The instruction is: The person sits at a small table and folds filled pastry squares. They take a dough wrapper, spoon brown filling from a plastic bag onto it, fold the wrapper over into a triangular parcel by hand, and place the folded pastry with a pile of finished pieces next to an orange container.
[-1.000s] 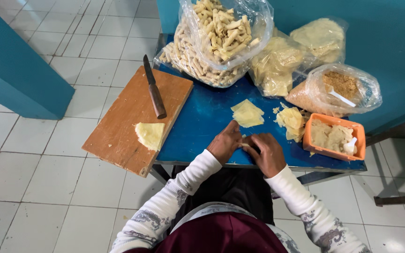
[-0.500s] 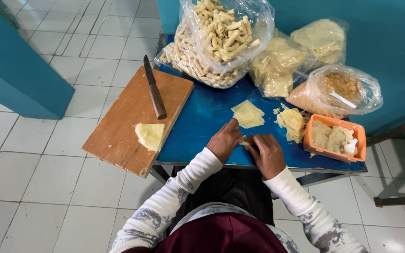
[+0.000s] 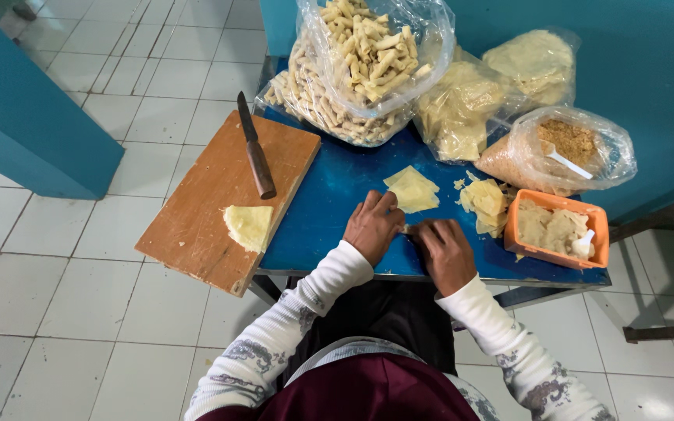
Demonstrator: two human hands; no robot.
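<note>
Centre of frame, hands: left hand (image 3: 372,226) and right hand (image 3: 445,248) sit close together on the blue worktop (image 3: 329,210), fingers curled down over a small pale roll (image 3: 409,229) squeezed between them.
Grip: both look closed around that roll, fingertips pressing on it; most of it is hidden, so can't say much about its shape.
Just above the hands: a flat yellow wrapper (image 3: 413,189) lying on the worktop, near the left hand's fingertips, not clearly touching.
Right of that: a loose wrapper pile (image 3: 485,201), next to an orange tub (image 3: 520,234) with pale filling and a white spoon.
Left side: wooden board (image 3: 204,210) hanging off the worktop edge, with a knife (image 3: 257,152) and one folded wrapper piece (image 3: 248,225) on it.
Top of frame: big clear bag of finished rolls (image 3: 360,70), two bags of wrappers (image 3: 462,109), and a crumb bag (image 3: 563,148).
</note>
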